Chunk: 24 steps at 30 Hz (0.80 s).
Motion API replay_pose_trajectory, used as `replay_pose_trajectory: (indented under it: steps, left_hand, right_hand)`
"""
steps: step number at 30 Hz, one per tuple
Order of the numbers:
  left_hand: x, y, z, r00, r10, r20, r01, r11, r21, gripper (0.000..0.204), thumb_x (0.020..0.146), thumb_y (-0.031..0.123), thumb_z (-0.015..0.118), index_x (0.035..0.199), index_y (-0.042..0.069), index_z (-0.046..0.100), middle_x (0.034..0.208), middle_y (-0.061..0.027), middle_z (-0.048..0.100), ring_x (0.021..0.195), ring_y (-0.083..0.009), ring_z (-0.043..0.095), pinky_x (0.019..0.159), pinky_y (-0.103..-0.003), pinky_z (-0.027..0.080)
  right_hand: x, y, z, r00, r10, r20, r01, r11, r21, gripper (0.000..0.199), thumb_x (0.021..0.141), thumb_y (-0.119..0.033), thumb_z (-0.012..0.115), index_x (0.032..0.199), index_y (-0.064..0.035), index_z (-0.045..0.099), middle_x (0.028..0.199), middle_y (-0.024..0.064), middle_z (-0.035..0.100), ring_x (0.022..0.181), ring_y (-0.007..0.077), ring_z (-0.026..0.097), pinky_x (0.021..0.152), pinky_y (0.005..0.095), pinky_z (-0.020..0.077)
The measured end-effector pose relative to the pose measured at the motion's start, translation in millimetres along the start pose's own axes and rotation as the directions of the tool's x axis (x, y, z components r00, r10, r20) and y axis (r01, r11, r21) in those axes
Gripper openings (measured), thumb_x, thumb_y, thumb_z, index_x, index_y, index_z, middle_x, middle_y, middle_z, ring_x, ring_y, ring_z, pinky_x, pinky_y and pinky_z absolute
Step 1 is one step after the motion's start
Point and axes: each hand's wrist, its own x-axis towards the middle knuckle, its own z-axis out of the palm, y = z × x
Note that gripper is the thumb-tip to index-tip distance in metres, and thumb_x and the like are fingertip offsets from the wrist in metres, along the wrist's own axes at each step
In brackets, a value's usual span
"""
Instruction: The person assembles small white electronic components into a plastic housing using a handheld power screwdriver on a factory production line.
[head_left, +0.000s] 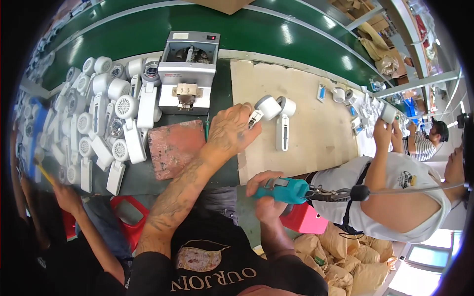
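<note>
My left hand (231, 129) is closed around the handle of a white handheld fan (268, 107) and holds it over the beige cardboard sheet (316, 143). The fan's round head sticks out to the right, past my fingertips. Just beyond it, a second white fan (283, 133) lies on the cardboard, its slotted handle pointing toward me. In my right hand (268, 206), at the table's front edge, is a teal electric screwdriver (292, 190), gripped with the fingers wrapped round its body. A cable and a coiled hanger run from its end toward the right.
Left of my arm lies a worn reddish pad (177, 148). Behind it stands a grey screw feeder (189, 74). Many white fans (101, 108) crowd the table's left side. A co-worker (390, 187) sits close on the right, another person's hand (67, 197) reaches in at left.
</note>
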Motion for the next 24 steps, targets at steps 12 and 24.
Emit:
replay_pose_trajectory:
  steps: [12,24]
  left_hand:
    - [-99.3,-78.1,-83.4,0.882,0.425,-0.203,-0.399,0.903,0.159,0.030,0.087,0.015,0.070,0.113,0.003,0.065,0.103,-0.0138,0.064,0.096,-0.0336,0.062,0.088,-0.043,0.050]
    - [-106.6,-101.7,-78.7,0.890,0.392,-0.234,-0.385,0.920,0.078,0.028,0.084,0.026,0.073,0.101,0.007,0.061,0.096,-0.0103,0.061,0.096,-0.0322,0.061,0.095,-0.047,0.047]
  right_hand:
    - [63.4,-4.0,69.6,0.999,0.041,0.036,-0.047,0.975,0.217,0.077,0.082,-0.075,0.061,0.107,-0.0036,0.048,0.064,0.0041,0.045,0.054,0.0181,0.046,0.051,0.0336,0.0397]
    - [102.3,22.4,116.8,0.985,-0.155,0.072,0.139,0.972,0.190,0.076,0.086,-0.068,0.064,0.107,0.0028,0.049,0.065,0.0081,0.049,0.054,0.0184,0.049,0.051,0.0332,0.0421]
